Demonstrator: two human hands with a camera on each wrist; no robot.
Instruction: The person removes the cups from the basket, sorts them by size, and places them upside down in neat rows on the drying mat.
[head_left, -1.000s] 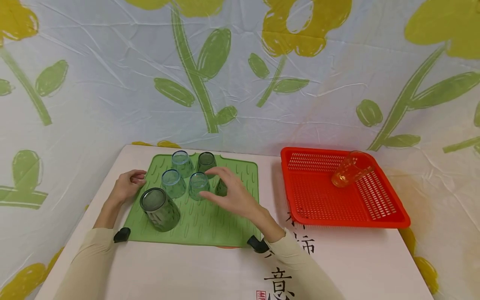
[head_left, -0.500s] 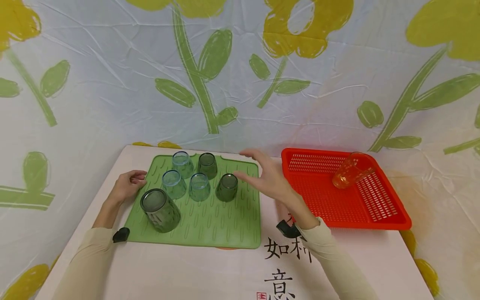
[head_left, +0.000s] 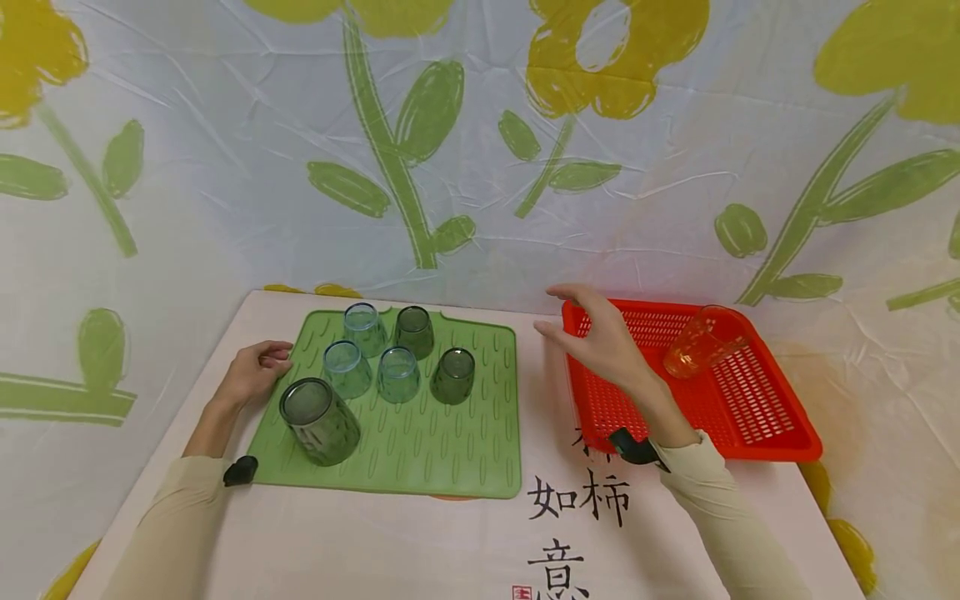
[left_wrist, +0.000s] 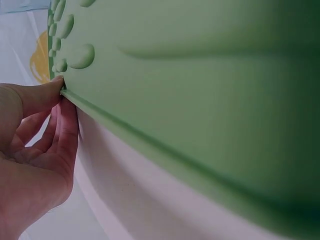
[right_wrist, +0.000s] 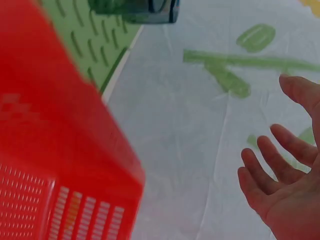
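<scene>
My left hand (head_left: 251, 372) pinches the left edge of the green draining mat (head_left: 420, 454), thumb on top and fingers beneath, as the left wrist view shows. My right hand (head_left: 607, 346) holds nothing; its thumb and fingers are spread above the left rim of the red basket (head_left: 600, 442). Upside down on the mat stand a large dark green glass (head_left: 322, 425), two small dark ones (head_left: 453, 379) and several pale blue-green glasses (head_left: 399, 377). One clear orange-tinted glass (head_left: 693, 342) leans inside the basket at its right.
A white tabletop (head_left: 360, 542) with black brush characters (head_left: 555, 500) lies under the mat and basket. A cloth printed with yellow flowers (head_left: 592, 67) hangs behind and at both sides.
My right hand has moved right, away from the small glasses on the mat and over to the basket, with no glass in it. My left hand stays at the mat's edge.
</scene>
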